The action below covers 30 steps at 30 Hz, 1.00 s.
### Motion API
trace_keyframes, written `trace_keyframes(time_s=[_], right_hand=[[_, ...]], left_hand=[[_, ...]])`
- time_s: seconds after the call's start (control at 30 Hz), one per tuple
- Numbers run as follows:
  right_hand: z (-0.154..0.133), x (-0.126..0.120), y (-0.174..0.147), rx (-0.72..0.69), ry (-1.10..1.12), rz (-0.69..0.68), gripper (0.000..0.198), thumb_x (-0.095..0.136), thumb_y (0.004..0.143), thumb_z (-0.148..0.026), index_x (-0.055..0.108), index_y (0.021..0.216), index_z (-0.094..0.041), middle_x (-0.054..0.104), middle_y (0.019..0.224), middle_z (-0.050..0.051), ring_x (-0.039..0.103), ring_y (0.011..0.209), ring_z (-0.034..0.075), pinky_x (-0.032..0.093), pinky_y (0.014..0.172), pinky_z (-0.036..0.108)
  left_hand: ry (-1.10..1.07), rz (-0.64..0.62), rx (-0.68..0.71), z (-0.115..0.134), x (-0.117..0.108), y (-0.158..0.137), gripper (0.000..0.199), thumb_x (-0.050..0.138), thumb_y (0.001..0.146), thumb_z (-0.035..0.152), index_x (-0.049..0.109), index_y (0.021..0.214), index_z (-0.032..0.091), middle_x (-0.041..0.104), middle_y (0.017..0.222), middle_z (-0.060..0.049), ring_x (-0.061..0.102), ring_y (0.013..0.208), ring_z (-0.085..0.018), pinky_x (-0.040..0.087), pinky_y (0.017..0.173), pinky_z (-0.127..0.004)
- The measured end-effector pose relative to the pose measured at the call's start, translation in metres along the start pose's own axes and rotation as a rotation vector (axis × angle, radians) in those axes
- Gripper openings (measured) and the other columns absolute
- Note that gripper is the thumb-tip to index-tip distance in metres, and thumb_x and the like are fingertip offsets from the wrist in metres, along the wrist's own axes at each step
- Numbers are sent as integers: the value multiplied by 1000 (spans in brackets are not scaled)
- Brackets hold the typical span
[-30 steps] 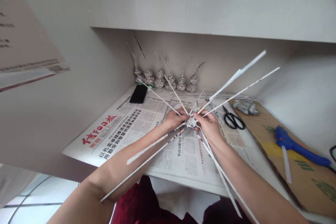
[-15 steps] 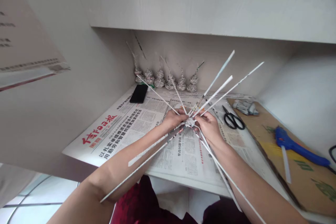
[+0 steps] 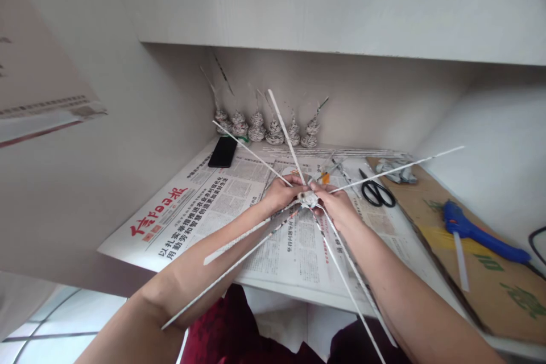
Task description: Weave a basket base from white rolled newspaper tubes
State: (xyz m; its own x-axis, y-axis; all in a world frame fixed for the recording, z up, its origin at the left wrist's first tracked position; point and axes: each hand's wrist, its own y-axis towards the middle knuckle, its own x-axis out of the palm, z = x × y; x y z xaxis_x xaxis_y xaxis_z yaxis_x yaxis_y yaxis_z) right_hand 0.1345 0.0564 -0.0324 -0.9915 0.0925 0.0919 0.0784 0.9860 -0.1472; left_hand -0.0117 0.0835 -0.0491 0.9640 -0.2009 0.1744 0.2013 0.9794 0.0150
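Between my hands is the small woven centre (image 3: 307, 199) of a piece made from rolled newspaper strips, held above the newspaper (image 3: 273, 256). Long paper strips (image 3: 251, 151) spread out from it on all sides, several running back over my forearms. My left hand (image 3: 281, 193) pinches its left edge, thumb on top. On the right edge, my right hand (image 3: 333, 200) grips the work with its thumb and fingers near the base of a strip (image 3: 401, 169) that points to the right. Another strip (image 3: 285, 131) rises from the centre toward the back. Some fingertips are hidden underneath.
Several gourd-shaped woven paper pieces (image 3: 256, 127) stand along the back wall. A black phone (image 3: 222, 152) lies at left. Loose paper sticks (image 3: 341, 153) lie behind my hands. At right are black scissors (image 3: 377, 193), crumpled paper (image 3: 396, 172) and a blue glue gun (image 3: 482, 236) on cardboard (image 3: 452, 273).
Strips that fanned to the upper right have shifted: one now points farther right and lower, and a thick one stands nearer the middle. Both hands keep hold of the woven centre.
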Motion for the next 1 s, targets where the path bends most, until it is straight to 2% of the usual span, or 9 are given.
trace_keyframes(time_s=[0.1,0.17,0.3,0.43,0.57,0.73,0.8,1.0], right_hand=[[-3,-1,0,91,44,-50,27,79,64,-37,62,70,-17,58,46,-2,48,35,10,36,28,20],[-3,-1,0,101,66,-41,25,79,62,-33,61,71,-18,58,47,-3,48,34,10,36,28,20],[2,2,2,20,27,66,25,77,60,-29,54,64,-19,57,45,-4,47,33,10,37,29,20],[6,7,2,-51,-19,168,26,76,57,-29,55,70,-20,58,48,-6,52,36,12,43,30,22],[5,11,-1,-70,2,147,25,73,58,-27,53,72,-21,59,50,-6,53,38,11,46,32,22],[4,12,-2,-69,24,153,24,68,57,-22,50,72,-22,58,48,-7,52,37,12,44,30,21],[3,11,-2,-31,49,122,19,66,59,-21,52,72,-21,60,51,-5,54,39,13,44,31,22],[-6,4,-4,145,99,-110,6,64,62,-18,63,67,-16,67,59,3,58,46,13,49,39,22]], left_hand=[[1,-31,3,0,0,0,30,81,61,30,65,78,12,62,60,1,51,50,-9,39,53,-23],[-4,-30,-3,-1,-1,0,28,81,61,29,64,76,13,63,61,1,52,51,-9,40,55,-24],[72,24,10,-5,-2,2,22,78,64,29,64,72,13,61,59,1,51,51,-9,37,54,-23],[71,56,-6,-5,-2,2,21,76,66,29,60,67,14,56,55,4,46,48,-8,35,51,-22],[78,69,15,-7,-4,5,21,76,65,28,59,65,14,58,58,2,49,52,-9,37,55,-23],[117,61,26,-10,-6,7,19,73,66,27,60,66,15,59,59,1,51,54,-10,39,57,-24],[109,61,43,-8,-5,7,20,73,66,27,58,64,15,58,59,2,50,54,-10,39,57,-24],[112,118,71,0,-3,2,22,76,64,29,59,64,15,58,56,3,49,50,-9,38,54,-22]])
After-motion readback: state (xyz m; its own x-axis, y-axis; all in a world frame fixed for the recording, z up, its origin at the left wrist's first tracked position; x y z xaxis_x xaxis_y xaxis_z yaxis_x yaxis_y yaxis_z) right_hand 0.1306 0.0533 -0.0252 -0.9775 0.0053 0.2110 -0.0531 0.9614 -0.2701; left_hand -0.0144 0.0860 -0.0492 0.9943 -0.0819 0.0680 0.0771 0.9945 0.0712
